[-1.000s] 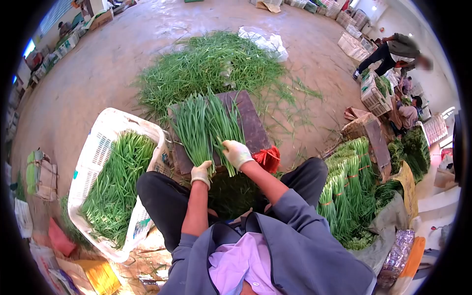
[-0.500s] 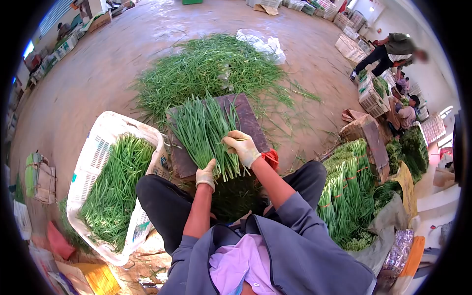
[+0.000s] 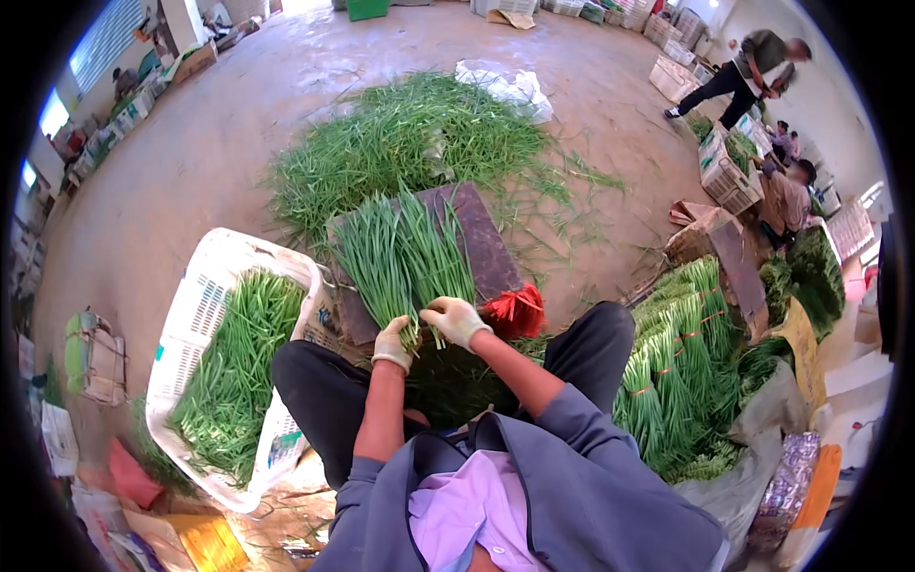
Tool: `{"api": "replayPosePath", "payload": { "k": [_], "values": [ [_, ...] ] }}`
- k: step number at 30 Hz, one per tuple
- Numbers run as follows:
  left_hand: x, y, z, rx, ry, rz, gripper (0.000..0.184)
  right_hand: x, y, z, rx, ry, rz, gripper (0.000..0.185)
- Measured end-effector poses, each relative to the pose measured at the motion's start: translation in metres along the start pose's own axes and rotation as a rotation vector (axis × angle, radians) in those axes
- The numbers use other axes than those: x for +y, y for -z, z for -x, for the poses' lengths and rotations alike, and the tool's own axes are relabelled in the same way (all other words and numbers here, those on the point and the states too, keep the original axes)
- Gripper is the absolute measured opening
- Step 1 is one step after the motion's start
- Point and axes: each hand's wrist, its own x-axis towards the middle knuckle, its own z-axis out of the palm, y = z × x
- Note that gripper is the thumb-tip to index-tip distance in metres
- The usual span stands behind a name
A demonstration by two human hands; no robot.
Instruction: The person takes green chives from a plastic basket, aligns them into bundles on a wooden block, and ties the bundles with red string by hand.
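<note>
Long green chives lie in two side-by-side portions, a left bunch [image 3: 370,262] and a right bunch [image 3: 435,255], on a dark board [image 3: 488,238] before me. Both my hands wear pale gloves. My left hand [image 3: 392,344] is closed around the lower stalk ends of the left bunch. Closed on the stalk ends of the right bunch, my right hand [image 3: 455,321] is close beside it. A bundle of red ties [image 3: 516,311] rests at the board's right corner.
To my left stands a white crate [image 3: 181,329] holding loose chives. A large chive heap [image 3: 381,143] covers the floor beyond the board. Tied chive bundles [image 3: 672,357] are stacked at my right. People [image 3: 743,81] are at the far right by crates.
My right hand has moved down and left to the stalk ends, nearer my left hand. The chives now show a split into two portions. The red ties are more exposed.
</note>
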Motion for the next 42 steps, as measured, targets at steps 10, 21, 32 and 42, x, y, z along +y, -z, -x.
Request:
{"api": "replayPosePath", "payload": {
  "k": [10, 21, 32, 42],
  "values": [
    [-0.003, 0.009, 0.016, -0.125, 0.061, 0.068, 0.014, 0.011, -0.036, -0.034, 0.044, -0.249, -0.538, 0.029],
    [-0.012, 0.016, -0.002, -0.139, 0.07, 0.117, 0.014, 0.003, -0.014, 0.053, -0.141, 0.076, -0.772, 0.019],
    [-0.005, 0.007, 0.021, -0.107, -0.051, 0.063, 0.021, 0.058, 0.023, 0.083, -0.272, 0.262, 0.288, 0.029],
    [-0.016, -0.043, 0.06, -0.459, -0.284, -0.217, 0.04, -0.006, 0.02, 0.018, -0.081, -0.042, -0.32, 0.055]
  ]
}}
